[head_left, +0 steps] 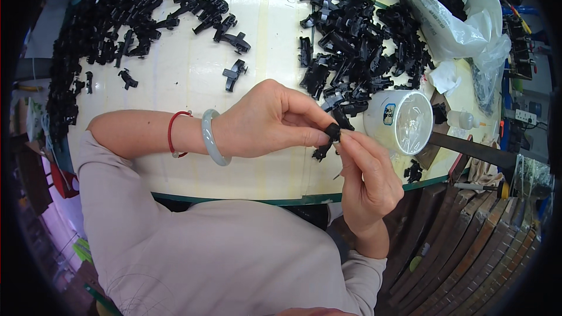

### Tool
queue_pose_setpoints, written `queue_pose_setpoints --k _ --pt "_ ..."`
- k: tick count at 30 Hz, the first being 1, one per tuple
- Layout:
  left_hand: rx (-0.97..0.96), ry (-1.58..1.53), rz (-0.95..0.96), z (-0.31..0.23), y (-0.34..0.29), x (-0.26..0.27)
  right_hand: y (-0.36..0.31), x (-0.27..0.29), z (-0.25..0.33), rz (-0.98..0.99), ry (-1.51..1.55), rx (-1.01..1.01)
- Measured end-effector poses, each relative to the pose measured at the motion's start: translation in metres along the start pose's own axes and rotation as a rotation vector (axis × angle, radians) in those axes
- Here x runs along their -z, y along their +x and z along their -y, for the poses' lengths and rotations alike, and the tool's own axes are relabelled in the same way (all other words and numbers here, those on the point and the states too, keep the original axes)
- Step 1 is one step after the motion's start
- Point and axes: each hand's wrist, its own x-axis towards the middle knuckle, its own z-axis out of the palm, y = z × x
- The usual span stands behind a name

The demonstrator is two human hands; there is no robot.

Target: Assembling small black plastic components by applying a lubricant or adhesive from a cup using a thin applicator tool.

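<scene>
Black part (332, 131) between both hands (260, 120) (369, 178)

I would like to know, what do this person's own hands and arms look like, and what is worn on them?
The left hand and right hand wear no gloves. On the left forearm are a thin red bracelet and a smooth, pale grey-green bangle. The right wrist shows no bracelet. Both sleeves are plain, pale greyish-pink, ending near the elbows.
</scene>
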Motion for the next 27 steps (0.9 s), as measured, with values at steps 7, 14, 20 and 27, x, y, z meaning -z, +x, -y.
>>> queue_pose_setpoints --k 7,14,20,27 --pt "0.164 0.370 -0.243 -0.016 -0.014 0.037 -0.026 0.011 0.004 -0.037 -0.126 -0.165" --pt "0.166 0.617 -0.560 -0.032 -0.058 0.086 -0.046 0.003 -0.005 0.124 -0.059 -0.220" --pt "0.112 0.777 -0.704 -0.039 -0.078 0.077 -0.048 -0.015 -0.006 0.156 -0.086 -0.159" --pt "-0.347 1.193 -0.415 -0.040 -0.024 0.050 -0.059 -0.008 -0.003 0.002 -0.073 -0.146"
